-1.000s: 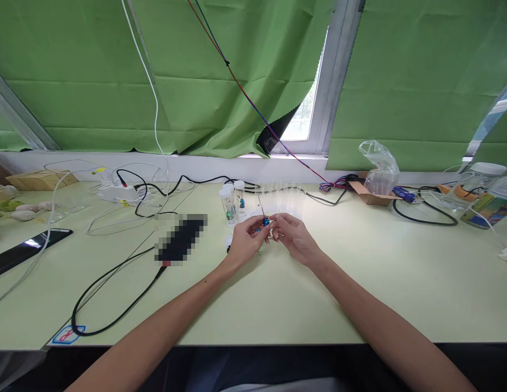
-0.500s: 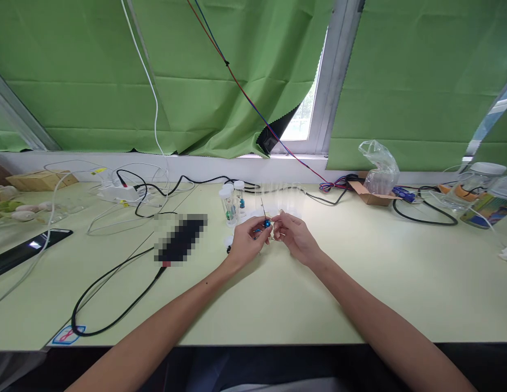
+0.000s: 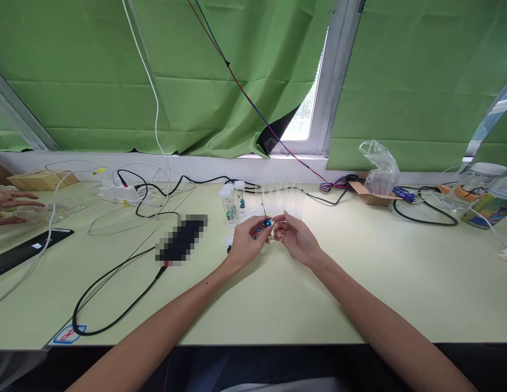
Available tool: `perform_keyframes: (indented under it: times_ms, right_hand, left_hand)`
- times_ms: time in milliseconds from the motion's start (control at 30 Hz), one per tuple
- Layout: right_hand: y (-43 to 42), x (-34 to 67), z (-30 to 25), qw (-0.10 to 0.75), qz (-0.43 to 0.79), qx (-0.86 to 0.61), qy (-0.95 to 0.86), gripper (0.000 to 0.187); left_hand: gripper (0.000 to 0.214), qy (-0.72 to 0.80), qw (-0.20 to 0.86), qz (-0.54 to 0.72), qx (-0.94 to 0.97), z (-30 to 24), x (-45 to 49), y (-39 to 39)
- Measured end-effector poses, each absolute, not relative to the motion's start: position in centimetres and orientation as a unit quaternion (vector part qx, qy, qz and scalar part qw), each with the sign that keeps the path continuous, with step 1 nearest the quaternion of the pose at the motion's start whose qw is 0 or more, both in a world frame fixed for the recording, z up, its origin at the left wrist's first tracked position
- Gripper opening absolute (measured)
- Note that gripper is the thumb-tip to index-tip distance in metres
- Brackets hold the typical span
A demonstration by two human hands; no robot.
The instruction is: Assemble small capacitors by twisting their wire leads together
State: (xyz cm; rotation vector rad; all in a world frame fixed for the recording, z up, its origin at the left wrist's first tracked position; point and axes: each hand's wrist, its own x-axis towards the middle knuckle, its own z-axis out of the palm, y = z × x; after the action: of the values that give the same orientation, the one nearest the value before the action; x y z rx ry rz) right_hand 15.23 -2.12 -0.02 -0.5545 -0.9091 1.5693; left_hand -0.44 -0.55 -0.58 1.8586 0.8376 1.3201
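My left hand (image 3: 248, 238) is closed around a small shiny blue bead (image 3: 268, 223), which shows between thumb and forefinger. A thin dark wire (image 3: 263, 208) sticks up from it, and more blue shows under the fingers. Close beside it, my right hand (image 3: 296, 237) has its fingertips pinched together near the bead; what they grip is too small to make out. Clear tubes with white caps (image 3: 227, 204) stand just beyond my left hand, holding small green and blue pieces. Further clear tubes (image 3: 292, 195) stand behind both hands, partly hidden by them.
A blurred dark device (image 3: 182, 239) with a black cable lies left of my arms. Further left are a black flat object (image 3: 32, 253), a white power strip (image 3: 119, 190) and another person's hand (image 3: 12, 201). At right stand a cardboard box (image 3: 371, 195) and clear jars (image 3: 484, 182).
Another person's hand has reached in at the far left, over the clear plastic there. My own hands have barely shifted; the blue bead stays in my left hand.
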Motion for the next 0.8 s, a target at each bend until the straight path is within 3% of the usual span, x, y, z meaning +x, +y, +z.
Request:
perform_keyframes:
  times_ms: [333,800]
  right_hand:
    - [-2.07,15.23,-0.36,0.568,0.696,-0.194,-0.394,0.023]
    - [-1.77,15.41,-0.65,0.555,0.742,-0.166,-0.339,0.023]
  left_hand:
    - [0.035,0.329,0.416,0.510,0.678,-0.06,-0.35,-0.64]
    - [0.035,0.325,0.411,0.514,0.679,0.14,-0.28,-0.77]
